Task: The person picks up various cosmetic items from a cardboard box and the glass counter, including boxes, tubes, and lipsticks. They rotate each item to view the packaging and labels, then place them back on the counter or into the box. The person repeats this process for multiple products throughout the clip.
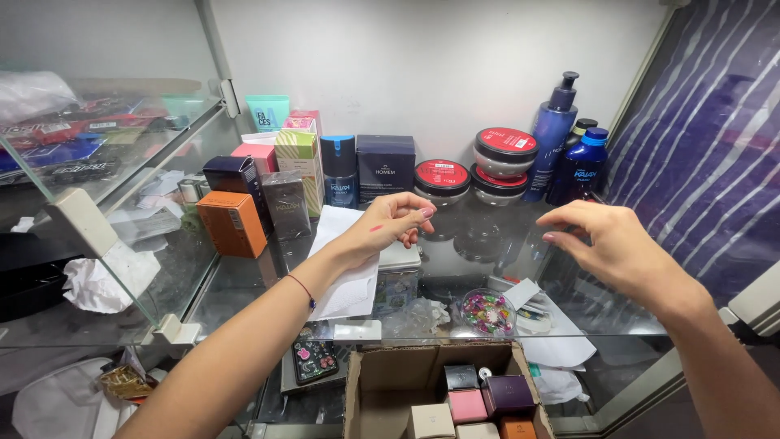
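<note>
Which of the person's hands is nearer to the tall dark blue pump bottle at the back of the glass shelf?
Right. The right hand hovers just below the pump bottle; the left hand is further left.

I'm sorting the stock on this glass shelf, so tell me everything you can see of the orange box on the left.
The orange box is a small, upright carton, matt orange cardboard by its look, closed, with faint print on its front. It stands on the glass shelf, turned slightly so that two faces and the top show. A dark navy box stands close behind it and a grey box to its right. Neither hand touches it; the left hand hovers well to its right.
</note>
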